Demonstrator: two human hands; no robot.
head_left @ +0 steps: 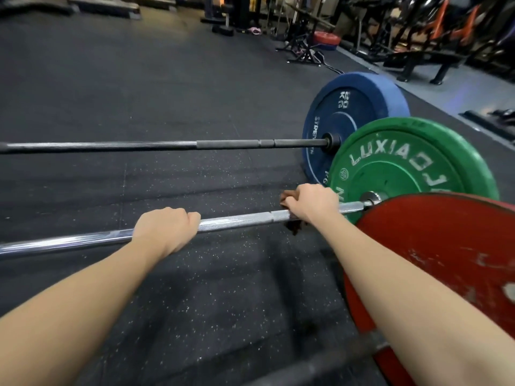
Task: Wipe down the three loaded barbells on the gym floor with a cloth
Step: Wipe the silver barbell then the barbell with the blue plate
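Three barbells lie side by side on the black rubber floor. The far one is a dark bar (139,146) with a blue plate (348,112). The middle one is a chrome bar (237,220) with a green plate (412,165). Nearest me, the third bar (320,363) is blurred under a red plate (446,260). My left hand (164,228) grips the chrome bar. Close to the green plate, my right hand (312,203) holds a dark brown cloth (289,197) wrapped round the same bar.
Benches (423,62), racks and a stand (303,48) crowd the back right. A red plate (326,39) lies flat on the floor there. Black rubber floor (125,79) stretches away to the left and beyond the far bar.
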